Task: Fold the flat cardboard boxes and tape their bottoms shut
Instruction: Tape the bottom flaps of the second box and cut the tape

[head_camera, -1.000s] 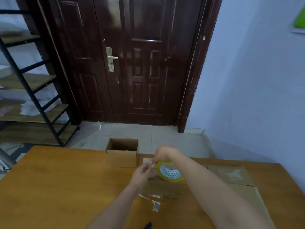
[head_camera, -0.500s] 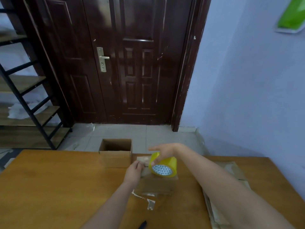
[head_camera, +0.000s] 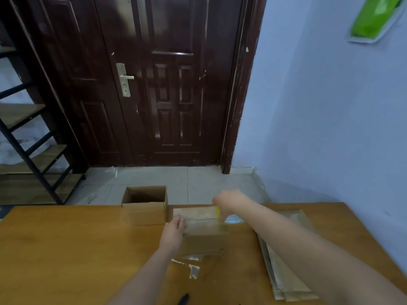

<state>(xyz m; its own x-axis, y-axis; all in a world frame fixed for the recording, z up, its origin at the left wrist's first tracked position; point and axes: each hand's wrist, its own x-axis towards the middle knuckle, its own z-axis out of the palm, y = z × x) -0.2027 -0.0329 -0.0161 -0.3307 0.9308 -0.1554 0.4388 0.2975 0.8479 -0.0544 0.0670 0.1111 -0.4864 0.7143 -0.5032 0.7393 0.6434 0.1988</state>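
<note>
Box is sitting bottom-up mid-worktop, flaps folded in, seam running across its top face. Left hand is pressing against the box's left top edge, fingers curled over the corner, bracing it. Right hand is gripping the tape roll at the box's far right corner; the yellow rim and blue-white core are peeking out under the wrist, the rest is blurred. Roll is sitting at the right end of the seam, so judging by that, a strip is being laid across the flaps and is reaching or going over the right edge. Can't tell whether the tape is stuck full length or cut yet.

Second box is standing upright just beyond and left of the taped one, open top facing up, so probably one finished. Flat stack is lying on the worktop at right, under the right forearm, several blanks by the look of the edges, all unfolded. Tape scraps are lying just in front of the box. Dark object is showing at the bottom edge, too cropped to identify.

Progress estimate: one box done, one mid-taping, stack remaining. Left on this box: finish the strip, cut, press down, flip upright.
</note>
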